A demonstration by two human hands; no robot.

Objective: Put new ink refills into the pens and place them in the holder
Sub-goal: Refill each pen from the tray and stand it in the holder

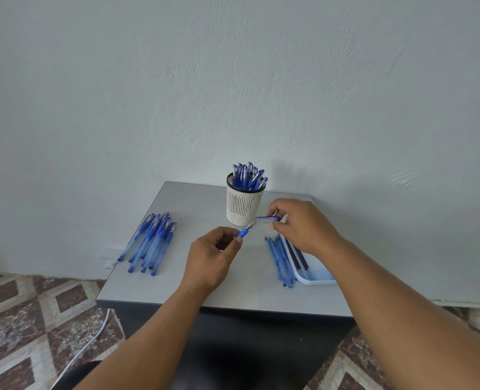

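Observation:
My left hand [212,258] grips a blue pen [245,232] by its barrel, tip pointing up and right toward the holder. My right hand [303,226] pinches a blue pen cap [267,219] just right of the tip, a small gap between them. The cream slotted holder [243,204] stands at the back of the grey table [233,285], with several capped blue pens [248,175] in it. A pile of blue pens [151,243] lies on the left. Ink refills [279,258] lie on the right, partly under my right forearm.
A white tray [314,278] with several dark refills sits at the table's right edge, partly hidden by my right arm. A white cable [86,344] runs over the patterned floor on the left. The pale wall stands right behind the table.

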